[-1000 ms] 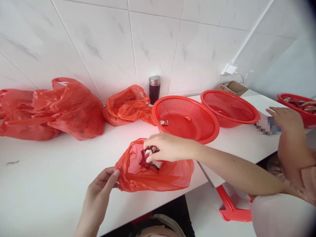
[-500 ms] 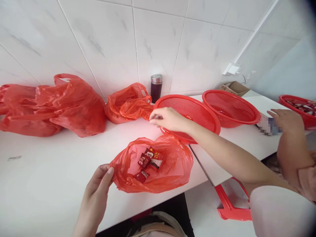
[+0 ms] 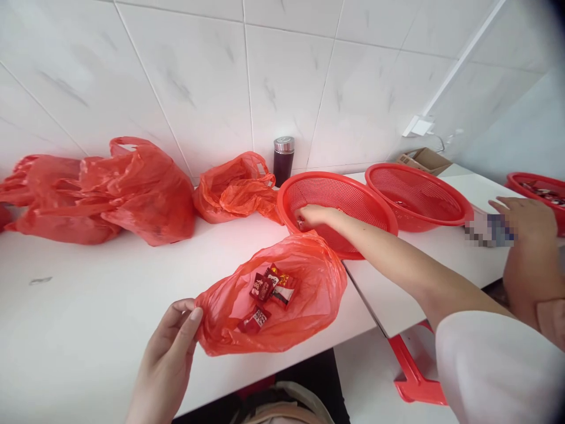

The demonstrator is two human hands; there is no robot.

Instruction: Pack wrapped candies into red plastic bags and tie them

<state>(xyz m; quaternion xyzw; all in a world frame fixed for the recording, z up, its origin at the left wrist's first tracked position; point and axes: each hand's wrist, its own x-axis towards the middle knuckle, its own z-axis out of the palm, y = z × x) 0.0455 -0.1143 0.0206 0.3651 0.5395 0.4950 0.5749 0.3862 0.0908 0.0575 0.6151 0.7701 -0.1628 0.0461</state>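
Note:
My left hand [image 3: 174, 338] pinches the left rim of a red plastic bag [image 3: 320, 294], which lies with its mouth spread wide on the white table. Several small red and dark-red wrapped packets [image 3: 262, 287] rest inside the bag. Down in the near red mesh basket [image 3: 353, 197] is my right hand [image 3: 315, 216], at the basket's left side. Its fingers are closed, and something small and reddish shows at the fingertips, too hidden to name. The basket stands just behind the bag.
Stuffed red plastic bags [image 3: 150, 200] and a crumpled one [image 3: 233, 188] line the wall, beside a dark flask [image 3: 283, 162]. Rightward stand a second basket [image 3: 415, 194], a cardboard box [image 3: 424, 160] and a filled basket [image 3: 536, 185]. A co-worker's hand [image 3: 529, 218] is at the right.
My right hand has gone from above the basket's left rim down into the basket. My left hand keeps its hold on the bag's rim. The view has shifted slightly.

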